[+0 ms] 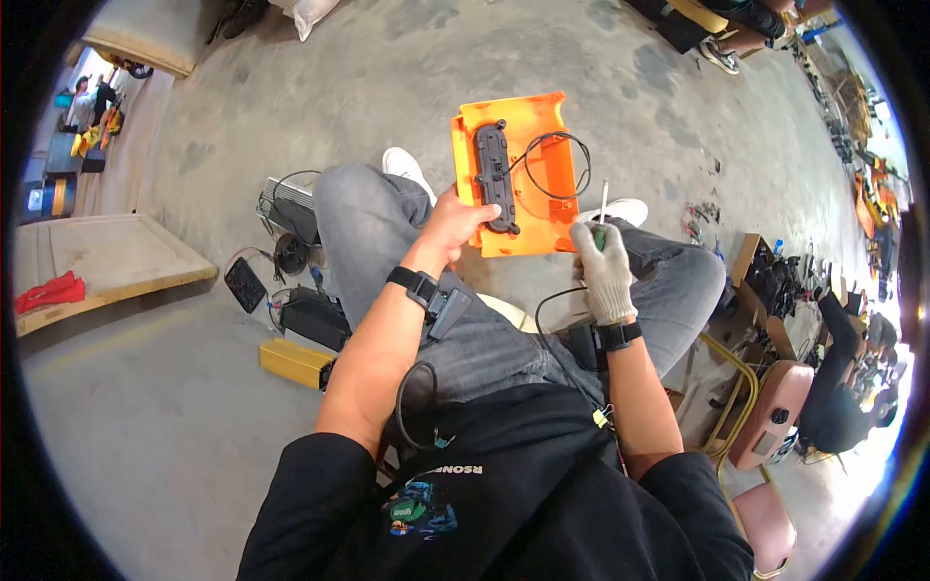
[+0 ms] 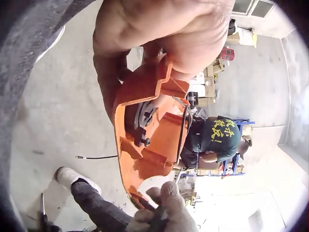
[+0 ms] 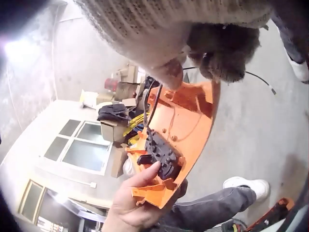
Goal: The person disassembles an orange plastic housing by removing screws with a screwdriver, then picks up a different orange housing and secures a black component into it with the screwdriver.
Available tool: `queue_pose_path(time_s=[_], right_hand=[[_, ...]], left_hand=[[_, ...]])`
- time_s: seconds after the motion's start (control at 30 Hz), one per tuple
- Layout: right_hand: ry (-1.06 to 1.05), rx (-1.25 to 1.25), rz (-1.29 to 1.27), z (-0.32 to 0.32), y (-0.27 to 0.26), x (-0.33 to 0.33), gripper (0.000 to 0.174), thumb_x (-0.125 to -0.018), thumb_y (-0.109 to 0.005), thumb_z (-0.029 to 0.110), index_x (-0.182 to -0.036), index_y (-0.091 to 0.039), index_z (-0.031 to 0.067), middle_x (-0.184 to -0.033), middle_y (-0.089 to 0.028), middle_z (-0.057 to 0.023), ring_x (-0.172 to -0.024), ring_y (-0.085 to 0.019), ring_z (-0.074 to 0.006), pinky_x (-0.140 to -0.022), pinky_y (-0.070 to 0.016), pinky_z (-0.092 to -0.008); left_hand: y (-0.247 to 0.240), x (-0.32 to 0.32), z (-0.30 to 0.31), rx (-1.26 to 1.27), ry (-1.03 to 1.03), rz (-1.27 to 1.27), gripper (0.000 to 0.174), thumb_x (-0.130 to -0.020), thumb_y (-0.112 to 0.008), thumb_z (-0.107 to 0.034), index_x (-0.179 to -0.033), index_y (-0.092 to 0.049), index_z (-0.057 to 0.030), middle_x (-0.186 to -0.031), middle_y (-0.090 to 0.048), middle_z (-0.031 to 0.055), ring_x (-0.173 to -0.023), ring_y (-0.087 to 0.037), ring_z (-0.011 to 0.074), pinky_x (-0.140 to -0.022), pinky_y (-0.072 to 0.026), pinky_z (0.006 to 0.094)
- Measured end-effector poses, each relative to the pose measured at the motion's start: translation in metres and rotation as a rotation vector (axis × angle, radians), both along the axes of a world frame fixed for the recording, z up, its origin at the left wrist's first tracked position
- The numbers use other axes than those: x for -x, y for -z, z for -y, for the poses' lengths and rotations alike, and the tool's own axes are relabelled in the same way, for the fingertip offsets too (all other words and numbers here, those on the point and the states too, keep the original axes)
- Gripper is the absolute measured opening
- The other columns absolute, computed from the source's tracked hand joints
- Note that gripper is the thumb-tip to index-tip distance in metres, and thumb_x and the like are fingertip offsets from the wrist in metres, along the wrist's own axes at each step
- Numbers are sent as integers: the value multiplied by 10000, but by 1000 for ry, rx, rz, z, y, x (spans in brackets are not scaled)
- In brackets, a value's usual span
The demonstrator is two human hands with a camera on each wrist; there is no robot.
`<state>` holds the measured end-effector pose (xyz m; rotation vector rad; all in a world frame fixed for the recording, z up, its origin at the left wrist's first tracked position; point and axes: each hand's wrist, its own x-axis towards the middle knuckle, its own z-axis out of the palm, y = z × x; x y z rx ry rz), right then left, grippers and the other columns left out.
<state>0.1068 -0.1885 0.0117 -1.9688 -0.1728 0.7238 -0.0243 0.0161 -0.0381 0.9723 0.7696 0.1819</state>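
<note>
The left hand [image 1: 455, 225] gripped the orange cover [image 1: 538, 218] by its edge, thumb beside the black part [image 1: 492, 174]. The gloved right hand [image 1: 603, 271] clutched a screwdriver [image 1: 603, 208] just beside the cover. A slipped tip might have jabbed the bare fingers or snagged the wire [image 1: 557, 169].

Left grip [image 1: 455, 221] bare, clasping; right grip [image 1: 603, 266] gloved, fisted.

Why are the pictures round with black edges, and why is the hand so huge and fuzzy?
Head view: the wide lens bends the floor and leaves a black ring. Left wrist view: the left hand sits too near, so it looks big and soft; the picture's lower right glares white. Right wrist view: the gloved right hand blurs likewise.
</note>
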Motion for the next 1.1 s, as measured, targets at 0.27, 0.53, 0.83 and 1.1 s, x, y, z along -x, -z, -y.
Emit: queue_pose_path(time_s=[0.27, 0.53, 0.83, 1.1], right_hand=[[-28, -291, -431, 6, 6, -13, 362, -939, -681, 193, -1210, -563, -15, -933, -621, -27, -641, -547, -71, -533, -463, -212], [114, -361, -414, 7, 12, -13, 265, -929, -665, 114, -1165, -584, 26, -913, -609, -15, -648, -562, -76, -547, -483, -211], [137, -392, -390, 3, 1, -11, 217, -918, -654, 74, -1127, -601, 62, -878, -606, -14, -634, -576, -92, -536, -491, -227], [174, -393, -329, 7, 4, -14, 244, -928, -649, 150, -1158, -621, 74, -859, -608, -13, -640, -552, -84, -559, -468, -225]], left_hand=[[-15, 2, -1, 202, 3, 3, 411, -890, -654, 90, -1285, -587, -2, -1207, -691, 105, -1123, -681, 238, -967, -577, 382], [7, 8, -1, 229, 158, 1, 433, -877, -737, 9, -1291, -614, -18, -1229, -700, 105, -1115, -683, 234, -966, -564, 402], [9, 11, 6, 178, 143, -123, 397, -859, -789, -27, -1240, -678, -29, -1193, -729, 77, -1073, -688, 195, -955, -538, 356], [15, 9, 8, -17, 63, -117, 318, -886, -780, -77, -1188, -708, -12, -1131, -746, 70, -999, -696, 174, -880, -546, 334]])
